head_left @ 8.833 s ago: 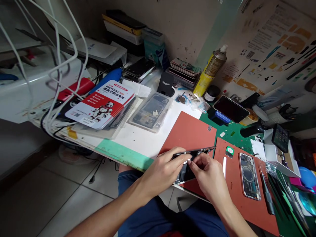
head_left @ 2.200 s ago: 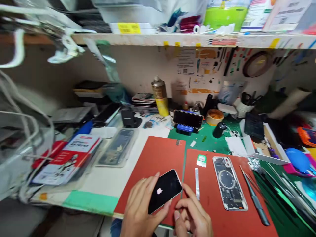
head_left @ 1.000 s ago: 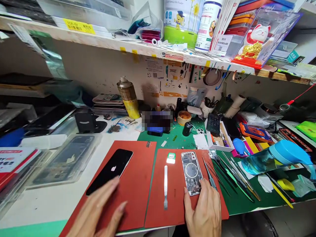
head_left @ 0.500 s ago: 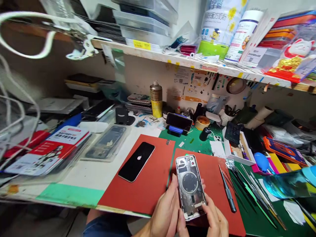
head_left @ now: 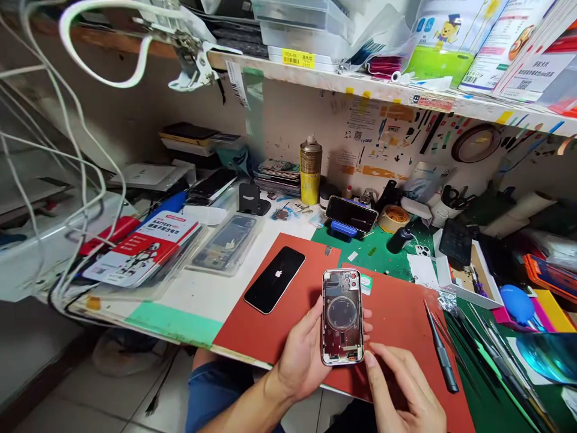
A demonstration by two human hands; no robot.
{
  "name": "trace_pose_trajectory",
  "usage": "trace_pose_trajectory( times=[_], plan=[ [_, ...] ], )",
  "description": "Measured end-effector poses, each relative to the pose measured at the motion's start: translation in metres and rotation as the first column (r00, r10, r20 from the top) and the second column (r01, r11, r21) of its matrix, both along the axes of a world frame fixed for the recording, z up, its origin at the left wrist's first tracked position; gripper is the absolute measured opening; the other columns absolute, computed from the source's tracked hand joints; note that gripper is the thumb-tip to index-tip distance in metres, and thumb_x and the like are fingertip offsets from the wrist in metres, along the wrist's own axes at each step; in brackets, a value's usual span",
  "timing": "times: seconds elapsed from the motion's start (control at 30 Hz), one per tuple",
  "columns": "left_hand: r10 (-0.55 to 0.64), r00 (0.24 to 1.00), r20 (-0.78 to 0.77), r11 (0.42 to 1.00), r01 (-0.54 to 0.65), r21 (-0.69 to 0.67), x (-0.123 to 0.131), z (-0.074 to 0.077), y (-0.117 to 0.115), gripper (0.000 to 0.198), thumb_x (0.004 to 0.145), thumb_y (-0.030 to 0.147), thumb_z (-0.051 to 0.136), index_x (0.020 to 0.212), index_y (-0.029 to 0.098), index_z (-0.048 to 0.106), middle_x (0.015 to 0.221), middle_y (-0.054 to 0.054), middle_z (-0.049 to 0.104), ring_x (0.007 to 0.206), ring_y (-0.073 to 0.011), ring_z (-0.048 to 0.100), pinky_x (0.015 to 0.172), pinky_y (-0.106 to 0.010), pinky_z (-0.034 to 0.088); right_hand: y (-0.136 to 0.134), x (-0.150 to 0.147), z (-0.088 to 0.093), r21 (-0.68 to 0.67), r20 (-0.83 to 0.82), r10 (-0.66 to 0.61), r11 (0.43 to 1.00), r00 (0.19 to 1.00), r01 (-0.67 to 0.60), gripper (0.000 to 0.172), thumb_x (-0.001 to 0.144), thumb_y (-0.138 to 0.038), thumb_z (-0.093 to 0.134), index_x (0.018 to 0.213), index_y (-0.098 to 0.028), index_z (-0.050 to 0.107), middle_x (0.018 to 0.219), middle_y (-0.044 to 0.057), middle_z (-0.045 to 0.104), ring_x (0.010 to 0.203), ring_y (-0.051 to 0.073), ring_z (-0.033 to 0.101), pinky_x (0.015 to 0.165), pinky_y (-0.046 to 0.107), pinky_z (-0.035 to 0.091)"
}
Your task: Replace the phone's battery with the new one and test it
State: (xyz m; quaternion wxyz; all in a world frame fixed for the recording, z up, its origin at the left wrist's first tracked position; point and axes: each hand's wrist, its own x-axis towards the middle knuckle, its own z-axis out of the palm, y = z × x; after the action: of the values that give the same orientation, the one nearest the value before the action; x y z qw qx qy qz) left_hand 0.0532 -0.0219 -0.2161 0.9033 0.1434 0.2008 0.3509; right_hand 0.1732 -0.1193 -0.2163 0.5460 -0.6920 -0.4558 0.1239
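Note:
My left hand [head_left: 304, 355] cradles a bare phone housing [head_left: 341, 337], inner side up, with its fingertips showing past the right edge. A round charging coil sits mid-housing, and camera openings show at its upper right. My right hand [head_left: 406, 385] is beside the housing's lower right corner. Its thumb and index tips are near each other with a gap behind them, and I see nothing held there. A phone [head_left: 276, 279] with a lit white apple logo lies on the red mat [head_left: 252, 325] to the left.
To the right lie a dark pen-like tool [head_left: 442, 352] and several tweezers [head_left: 500, 361]. Behind stand a phone on a blue stand [head_left: 345, 228], a tape roll [head_left: 393, 218] and a spray can [head_left: 311, 174]. A clear case [head_left: 225, 246] and battery package [head_left: 148, 252] are left. A loaded shelf [head_left: 288, 78] overhangs.
The view has shifted, so the bench appears farther right. My right hand has come away from the housing, which now rests in my left hand, more upright in view.

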Motion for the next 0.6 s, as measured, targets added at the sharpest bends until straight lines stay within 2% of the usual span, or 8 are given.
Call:
trace_pose_trajectory(
  times=[0.1, 0.17, 0.3, 0.43, 0.6],
  plan=[
    [0.005, 0.999, 0.037, 1.0, -0.005, 0.001, 0.0, -0.002, -0.001, 0.063, 0.108, 0.054, 0.04, 0.127, 0.004, 0.073, 0.12, -0.021, 0.077, 0.107, -0.0288, 0.074, 0.096, -0.04, 0.056, 0.013, 0.009, 0.008, 0.061, 0.113, 0.185, 0.979, 0.976, -0.193, 0.013, 0.102, -0.027, 0.068, 0.104, -0.02, 0.078, 0.093, 0.007, 0.072, 0.078, 0.016, 0.072, 0.067, 0.021, 0.058],
    [0.004, 0.999, 0.046, 1.0, -0.004, -0.007, -0.001, -0.002, 0.0, 0.06, 0.107, 0.054, 0.042, 0.126, 0.007, 0.074, 0.116, -0.02, 0.078, 0.106, -0.0298, 0.074, 0.096, -0.041, 0.055, 0.019, 0.019, 0.016, 0.052, 0.22, 0.284, 0.952, 0.933, -0.302, 0.014, 0.103, -0.023, 0.064, 0.108, -0.02, 0.077, 0.091, 0.006, 0.071, 0.075, 0.015, 0.072, 0.067, 0.02, 0.058],
    [0.006, 0.998, 0.066, 0.999, -0.004, -0.036, -0.002, -0.003, 0.001, 0.06, 0.107, 0.057, 0.042, 0.124, 0.009, 0.074, 0.112, -0.019, 0.079, 0.107, -0.032, 0.075, 0.098, -0.045, 0.054, 0.022, 0.029, 0.026, -0.041, 0.357, 0.377, 0.921, 0.855, -0.388, 0.016, 0.105, -0.022, 0.059, 0.105, -0.019, 0.075, 0.083, 0.004, 0.067, 0.067, 0.013, 0.069, 0.061, 0.019, 0.057],
    [0.026, 0.996, 0.091, 0.999, -0.024, -0.03, -0.001, -0.002, 0.0, 0.057, 0.107, 0.054, 0.043, 0.125, 0.009, 0.073, 0.112, -0.018, 0.079, 0.106, -0.0317, 0.075, 0.1, -0.045, 0.053, 0.016, 0.02, 0.02, -0.047, 0.464, 0.362, 0.922, 0.809, -0.385, 0.017, 0.105, -0.02, 0.057, 0.105, -0.018, 0.073, 0.077, 0.002, 0.065, 0.06, 0.012, 0.068, 0.056, 0.018, 0.055],
    [0.016, 0.999, 0.049, 0.999, -0.014, -0.044, -0.001, -0.005, 0.001, 0.062, 0.107, 0.057, 0.04, 0.124, 0.008, 0.074, 0.114, -0.019, 0.078, 0.104, -0.0313, 0.075, 0.103, -0.044, 0.052, 0.013, 0.013, 0.009, 0.057, 0.736, 0.227, 0.918, 0.638, -0.393, 0.018, 0.099, -0.007, 0.061, 0.109, -0.014, 0.074, 0.076, 0.007, 0.072, 0.062, 0.018, 0.07, 0.06, 0.026, 0.057]
  ],
)
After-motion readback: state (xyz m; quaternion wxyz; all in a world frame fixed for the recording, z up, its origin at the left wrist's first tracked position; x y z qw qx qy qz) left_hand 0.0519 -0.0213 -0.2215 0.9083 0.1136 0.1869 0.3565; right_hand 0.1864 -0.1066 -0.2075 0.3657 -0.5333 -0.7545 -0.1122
